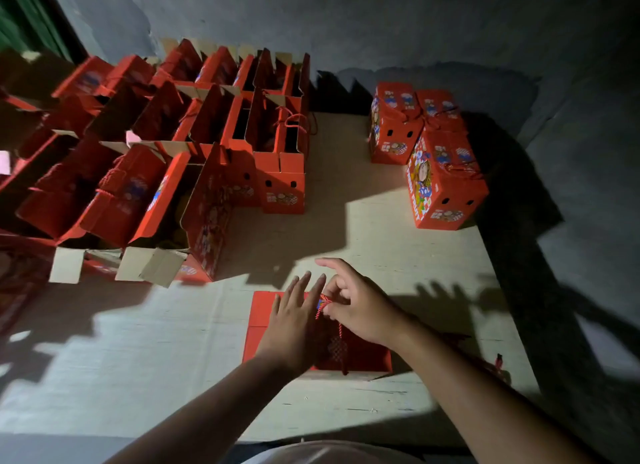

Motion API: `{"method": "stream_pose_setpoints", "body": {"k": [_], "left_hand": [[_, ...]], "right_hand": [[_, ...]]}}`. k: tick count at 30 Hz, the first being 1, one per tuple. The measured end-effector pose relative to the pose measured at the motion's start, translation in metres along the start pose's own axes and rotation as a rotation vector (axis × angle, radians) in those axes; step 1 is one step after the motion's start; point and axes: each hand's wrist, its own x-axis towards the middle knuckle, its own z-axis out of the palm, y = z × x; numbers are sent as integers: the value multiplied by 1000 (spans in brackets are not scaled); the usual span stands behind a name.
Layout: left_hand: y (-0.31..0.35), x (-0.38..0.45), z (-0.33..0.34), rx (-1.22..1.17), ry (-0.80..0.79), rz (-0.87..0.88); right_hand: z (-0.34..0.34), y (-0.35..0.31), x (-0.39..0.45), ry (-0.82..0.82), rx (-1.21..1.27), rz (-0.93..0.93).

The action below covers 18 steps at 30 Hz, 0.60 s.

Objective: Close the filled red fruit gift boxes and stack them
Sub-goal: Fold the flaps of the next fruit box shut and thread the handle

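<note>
Fingertips (330,302) on cord (323,304) — pinched

Dim room, lit by one hard light source from the near side. Pale beige flat cardboard sheeting (381,242) spread over the floor, marked with sharp-edged dark shadows. Rough grey concrete floor (588,255) exposed along the right edge, mostly in shadow. Grey plastered wall (311,16) behind, uneven and patchy. Dark green corrugated panel (24,16) at upper left corner.
</note>
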Motion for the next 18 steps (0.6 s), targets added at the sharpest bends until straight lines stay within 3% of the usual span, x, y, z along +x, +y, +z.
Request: {"method": "stream_pose_setpoints", "body": {"k": [3,6,10,13,18], "left_hand": [[7,19,-23,-28,61,58],[18,27,-47,-104,8,89],[35,27,-76,-280,-204,-60],[43,24,-84,-470,-234,-146],[45,22,-80,-509,-219,-187]], "right_hand": [[-10,-9,-13,31,-33,-71],[-17,-7,-26,90,24,-32],[-19,9,-36,183,-18,25],[-16,33,-45,286,-106,53],[-4,97,-74,454,-299,353]]}}
